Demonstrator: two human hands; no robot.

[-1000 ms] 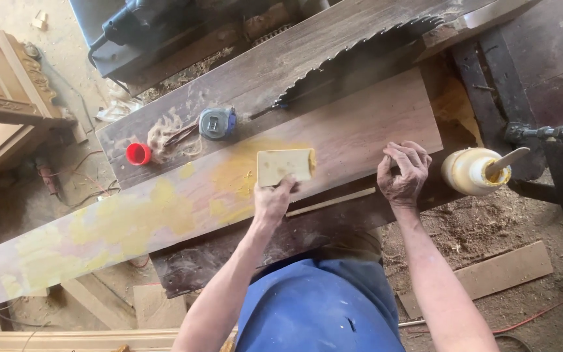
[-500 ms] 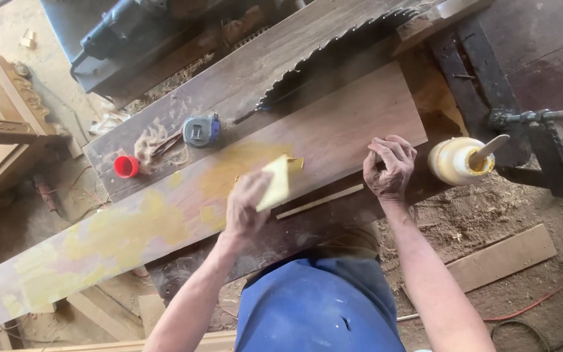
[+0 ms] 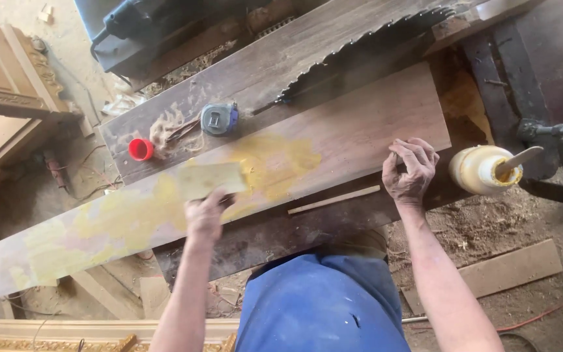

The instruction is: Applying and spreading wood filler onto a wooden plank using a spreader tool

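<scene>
Left hand (image 3: 204,218): fingers pinching the near edge of a small flat spreader card (image 3: 211,179), laid face-down on the long plank (image 3: 360,133). Right hand (image 3: 410,171): fingers curled and pressed down on the plank's near edge, at 3 o'clock from the card, well apart from it.

Plank: long, stiff, judged heavy; lying diagonally across the dark workbench (image 3: 307,225), far end overhanging toward 8 o'clock. Wet yellow glue (image 3: 275,166) smeared over the middle and left stretch; likely slippery there. Bare dry wood only at the 2 o'clock end, so best held there or by the edges.

Card: thin, light, judged slightly flexible, glue-coated; best held at the clean near edge, as at present.

Surface: rough, sawdust-strewn. Toothed saw blade (image 3: 366,42) just beyond the plank's far edge at 1 o'clock; a hazard for hands. Tape measure (image 3: 218,119) and red cap (image 3: 141,150) at 11 o'clock from the card, on a second board. Thin wood strip (image 3: 333,200) beside the plank's near edge. Glue pot (image 3: 480,171) with 1 stick standing in it, at 3 o'clock from the right hand.

Room: dirt floor, offcuts, carved furniture piece (image 3: 8,85) at 10 o'clock.
</scene>
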